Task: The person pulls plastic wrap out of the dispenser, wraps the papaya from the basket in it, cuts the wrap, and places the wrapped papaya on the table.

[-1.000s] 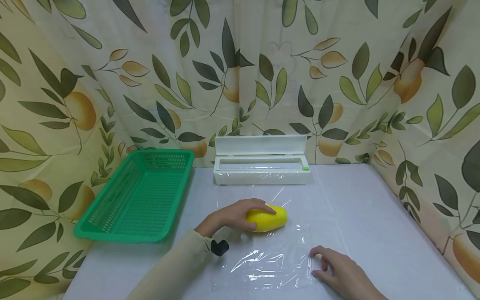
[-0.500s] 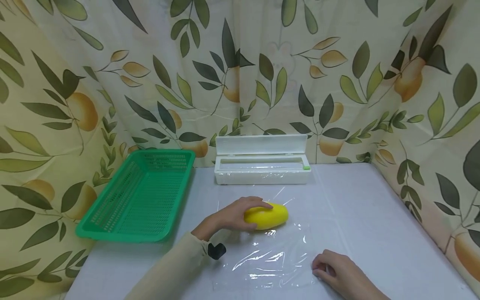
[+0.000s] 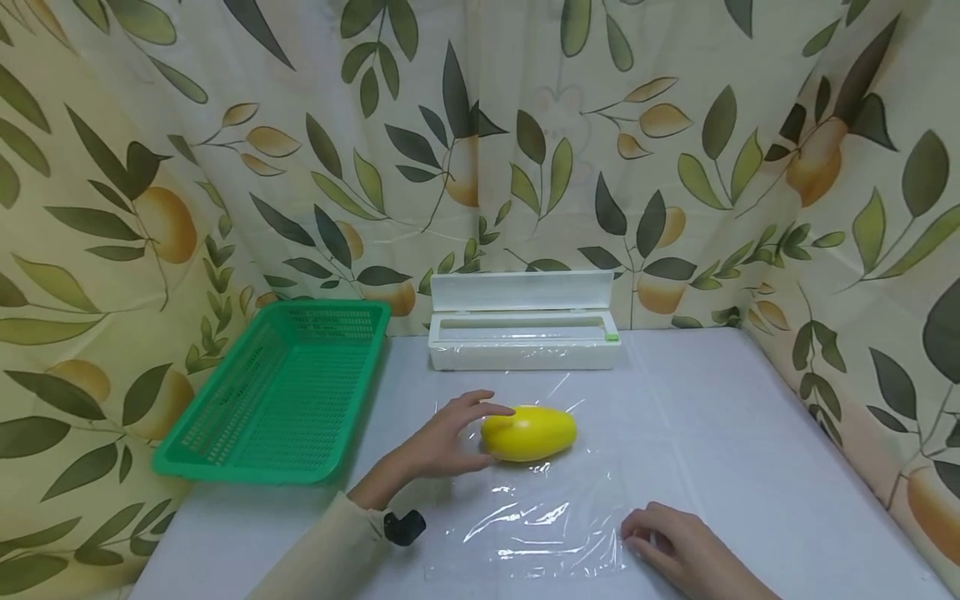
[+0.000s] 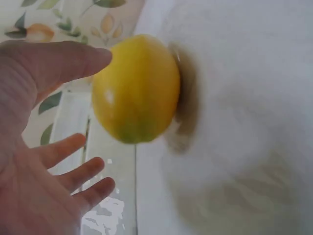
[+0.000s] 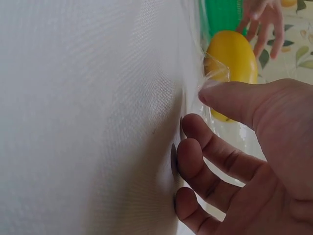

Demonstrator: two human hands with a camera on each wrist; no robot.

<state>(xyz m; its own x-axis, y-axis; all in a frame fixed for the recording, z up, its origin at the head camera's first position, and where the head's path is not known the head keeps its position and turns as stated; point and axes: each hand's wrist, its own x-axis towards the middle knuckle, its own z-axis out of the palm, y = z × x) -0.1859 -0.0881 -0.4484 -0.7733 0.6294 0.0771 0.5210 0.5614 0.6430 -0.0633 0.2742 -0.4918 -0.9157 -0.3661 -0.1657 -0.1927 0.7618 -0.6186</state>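
A yellow, oblong fruit (image 3: 529,433), greenish at one end in the left wrist view, lies on a sheet of clear cling film (image 3: 525,517). At its left end is my left hand (image 3: 442,437), fingers spread and thumb apart from them; the left wrist view shows the thumb tip beside the fruit (image 4: 137,90), with no grip around it. My right hand (image 3: 671,542) is at the film's near right edge, fingers curled. In the right wrist view, its thumb and forefinger (image 5: 203,129) pinch the film's edge, which is partly hidden.
Behind the fruit stands a white cling film dispenser (image 3: 523,357) with its lid raised and a green slider at the right. A green plastic basket (image 3: 341,475) sits at the left. A leaf-patterned curtain (image 3: 525,233) closes off the back and sides of the white table (image 3: 750,433).
My left hand has let go of the fruit and drawn back to the left, fingers spreading. My right fingers have closed together at the film's edge. The fruit lies almost where it was.
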